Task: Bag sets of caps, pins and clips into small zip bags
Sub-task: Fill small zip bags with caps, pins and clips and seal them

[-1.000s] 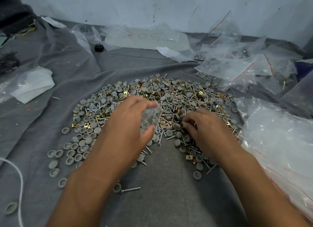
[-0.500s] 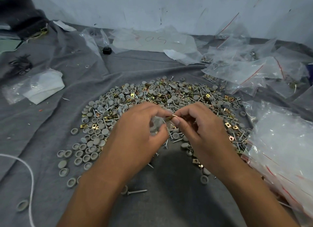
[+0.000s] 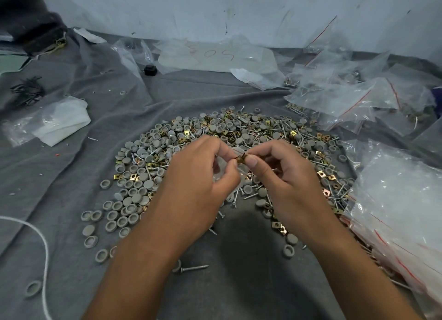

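The hands met above the pile: the left hand (image 3: pixel 203 176) curled round a small clear bag (image 3: pixel 221 170), the right hand (image 3: pixel 284 176) pinching a brass clip (image 3: pixel 241 157) at its mouth. Beneath and beyond them lay the heap of grey caps (image 3: pixel 141 190), screws (image 3: pixel 251 195) and more clips on grey cloth (image 3: pixel 71 176). Filled bags (image 3: pixel 346 102) sat beyond the right hand, and empty ones (image 3: pixel 404 200) just beside it.

Soft even light, wide-angle edge bending
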The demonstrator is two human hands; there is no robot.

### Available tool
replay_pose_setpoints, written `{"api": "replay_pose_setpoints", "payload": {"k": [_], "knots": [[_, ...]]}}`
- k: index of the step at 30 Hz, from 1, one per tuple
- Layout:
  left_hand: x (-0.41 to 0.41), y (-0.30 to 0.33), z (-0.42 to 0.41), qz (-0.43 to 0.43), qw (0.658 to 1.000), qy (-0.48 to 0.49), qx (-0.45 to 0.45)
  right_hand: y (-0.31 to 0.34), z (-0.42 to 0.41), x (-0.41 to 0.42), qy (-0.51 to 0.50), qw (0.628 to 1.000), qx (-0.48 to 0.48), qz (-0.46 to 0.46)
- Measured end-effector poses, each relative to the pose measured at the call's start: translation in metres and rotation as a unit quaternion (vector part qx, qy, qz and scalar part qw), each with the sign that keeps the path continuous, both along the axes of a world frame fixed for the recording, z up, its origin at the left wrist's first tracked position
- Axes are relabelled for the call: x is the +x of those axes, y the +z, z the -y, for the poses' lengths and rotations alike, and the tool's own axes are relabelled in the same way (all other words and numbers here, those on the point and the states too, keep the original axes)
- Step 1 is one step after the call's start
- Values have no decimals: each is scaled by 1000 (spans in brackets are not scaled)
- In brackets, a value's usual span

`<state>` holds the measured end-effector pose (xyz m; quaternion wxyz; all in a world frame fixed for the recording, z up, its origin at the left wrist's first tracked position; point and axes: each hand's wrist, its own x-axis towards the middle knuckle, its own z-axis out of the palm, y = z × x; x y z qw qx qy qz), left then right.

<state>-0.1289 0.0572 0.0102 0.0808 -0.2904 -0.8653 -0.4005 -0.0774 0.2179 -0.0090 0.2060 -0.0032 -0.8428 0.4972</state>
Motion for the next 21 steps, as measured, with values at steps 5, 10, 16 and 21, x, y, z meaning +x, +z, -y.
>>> {"api": "replay_pose_setpoints", "payload": {"k": [5, 10, 16, 21], "knots": [[1, 4, -10, 30, 998, 3, 55, -3, 24, 0, -11, 958, -287, 16], [3, 4, -25, 46, 998, -2, 47, -2, 44, -7, -147, 810, -567, 18], [4, 1, -6, 16, 999, 7, -27, 10, 10, -11, -193, 806, -559, -22], [1, 5, 4, -14, 999, 29, -42, 8, 10, -9, -160, 871, -464, 9]]}}
